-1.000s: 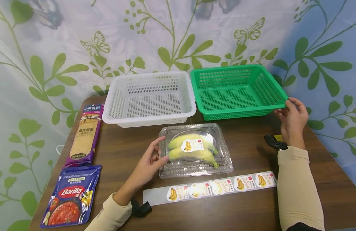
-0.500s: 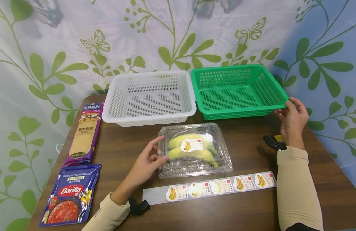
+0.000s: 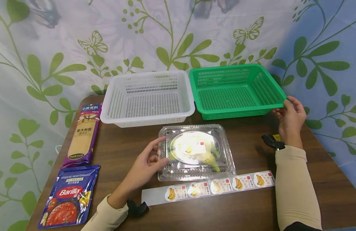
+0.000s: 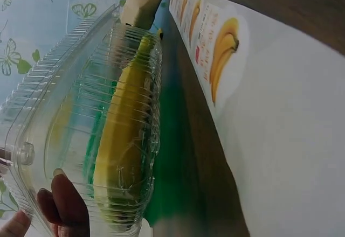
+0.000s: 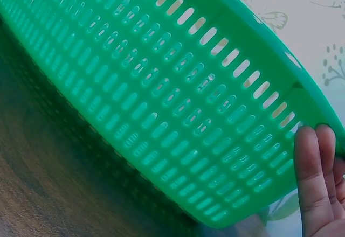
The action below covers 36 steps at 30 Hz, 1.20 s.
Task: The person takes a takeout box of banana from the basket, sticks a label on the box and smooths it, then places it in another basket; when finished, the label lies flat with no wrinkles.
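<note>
My left hand grips the left edge of a clear plastic clamshell box, thumb on the near side and fingers farther back. Inside lie yellow bananas with green ends; glare on the lid partly washes out its banana sticker. From the left wrist, the ribbed box wall and a banana show close up, near the fingers. My right hand pinches the near right corner of a green plastic basket; its slotted side fills much of the right wrist view.
A strip of banana stickers lies in front of the box. Left of the green basket stands a white basket. A pasta pack and a blue Barilla sauce pouch lie along the left side of the wooden table.
The clamshell box has tilted and shifted slightly nearer and to the right in my left hand, and bright glare has appeared on its lid. My right hand keeps its hold on the basket corner.
</note>
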Motion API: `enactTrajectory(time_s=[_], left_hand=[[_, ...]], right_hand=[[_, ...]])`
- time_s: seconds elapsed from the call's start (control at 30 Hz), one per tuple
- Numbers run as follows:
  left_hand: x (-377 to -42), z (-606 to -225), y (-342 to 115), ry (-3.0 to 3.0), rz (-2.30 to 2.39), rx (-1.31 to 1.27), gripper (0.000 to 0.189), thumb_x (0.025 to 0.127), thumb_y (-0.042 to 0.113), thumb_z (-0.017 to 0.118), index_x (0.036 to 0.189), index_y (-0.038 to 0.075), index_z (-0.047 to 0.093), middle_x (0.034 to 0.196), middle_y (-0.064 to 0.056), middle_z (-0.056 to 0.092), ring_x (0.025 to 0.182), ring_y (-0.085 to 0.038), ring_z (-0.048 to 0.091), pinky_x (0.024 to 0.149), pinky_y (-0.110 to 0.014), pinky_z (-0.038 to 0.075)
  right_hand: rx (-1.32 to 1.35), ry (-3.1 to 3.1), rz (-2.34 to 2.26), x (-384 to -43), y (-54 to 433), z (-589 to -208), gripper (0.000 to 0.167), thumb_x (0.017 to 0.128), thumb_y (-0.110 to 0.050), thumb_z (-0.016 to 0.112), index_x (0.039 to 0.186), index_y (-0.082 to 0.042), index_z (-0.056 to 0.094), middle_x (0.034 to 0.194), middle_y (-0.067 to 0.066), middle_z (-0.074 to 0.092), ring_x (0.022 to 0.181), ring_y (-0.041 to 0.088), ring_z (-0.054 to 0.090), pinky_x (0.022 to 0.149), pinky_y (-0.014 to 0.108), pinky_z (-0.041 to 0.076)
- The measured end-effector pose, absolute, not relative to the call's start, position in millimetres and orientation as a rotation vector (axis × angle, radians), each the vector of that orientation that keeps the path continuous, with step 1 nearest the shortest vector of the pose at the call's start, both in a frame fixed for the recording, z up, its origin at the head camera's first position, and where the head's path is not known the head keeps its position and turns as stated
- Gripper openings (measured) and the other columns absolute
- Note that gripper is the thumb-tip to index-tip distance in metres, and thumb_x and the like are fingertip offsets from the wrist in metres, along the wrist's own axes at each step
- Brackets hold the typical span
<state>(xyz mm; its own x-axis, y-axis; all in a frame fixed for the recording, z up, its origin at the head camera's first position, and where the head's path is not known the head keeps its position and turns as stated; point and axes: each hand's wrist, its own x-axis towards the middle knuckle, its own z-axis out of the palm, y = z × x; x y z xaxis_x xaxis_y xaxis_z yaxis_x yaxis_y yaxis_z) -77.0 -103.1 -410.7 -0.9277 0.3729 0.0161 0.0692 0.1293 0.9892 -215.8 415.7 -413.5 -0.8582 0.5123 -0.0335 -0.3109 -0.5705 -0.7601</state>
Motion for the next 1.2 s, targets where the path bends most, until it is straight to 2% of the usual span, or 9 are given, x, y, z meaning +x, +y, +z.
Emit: enactTrajectory(time_s=[0.17,0.4,0.73,0.97,1.2], left_hand=[[-75.4,-403.3,-100.8,2.149,1.899,0.481,0.070,0.097,0.010,0.072,0.156,0.029,0.040,0.114,-0.014,0.042,0.069,-0.014,0.055,0.060,-0.036,0.056],[-78.4,-393.3,-97.5,2.110,1.935,0.561,0.069,0.097,0.006,0.070,0.156,0.025,0.040,0.115,-0.016,0.042,0.070,-0.014,0.054,0.059,-0.031,0.053],[-94.3,-374.0,-90.1,2.181,1.927,0.619,0.068,0.097,0.006,0.070,0.155,0.027,0.041,0.116,-0.016,0.047,0.074,-0.017,0.059,0.061,-0.029,0.052],[-106.5,-361.5,-86.9,2.188,1.951,0.627,0.069,0.096,0.004,0.070,0.155,0.026,0.042,0.116,-0.016,0.047,0.073,-0.017,0.057,0.061,-0.026,0.050],[-121.7,-349.4,-82.2,2.232,1.931,0.642,0.068,0.096,0.007,0.070,0.154,0.029,0.043,0.112,-0.014,0.048,0.068,-0.016,0.052,0.060,-0.024,0.045]], right_hand=[[-0.348,-1.057,2.445,-215.6,417.7,-414.4,0.033,0.095,0.003,0.069,0.126,0.001,0.057,0.099,0.015,0.062,0.060,0.024,0.066,0.054,0.033,0.058],[-0.377,-1.010,2.492,-215.7,418.3,-418.3,0.033,0.096,0.003,0.067,0.127,-0.001,0.057,0.101,0.013,0.062,0.062,0.025,0.064,0.054,0.034,0.057],[-0.319,-0.971,2.511,-216.1,419.5,-416.2,0.031,0.095,0.005,0.067,0.124,0.000,0.057,0.100,0.014,0.063,0.063,0.026,0.065,0.056,0.035,0.057],[-0.301,-0.949,2.512,-216.6,419.2,-417.3,0.029,0.095,0.005,0.067,0.122,0.000,0.057,0.093,0.015,0.064,0.063,0.026,0.066,0.055,0.036,0.058],[-0.297,-0.928,2.544,-213.9,418.7,-415.4,0.031,0.096,0.006,0.066,0.124,0.000,0.056,0.093,0.016,0.065,0.064,0.027,0.067,0.056,0.037,0.058]])
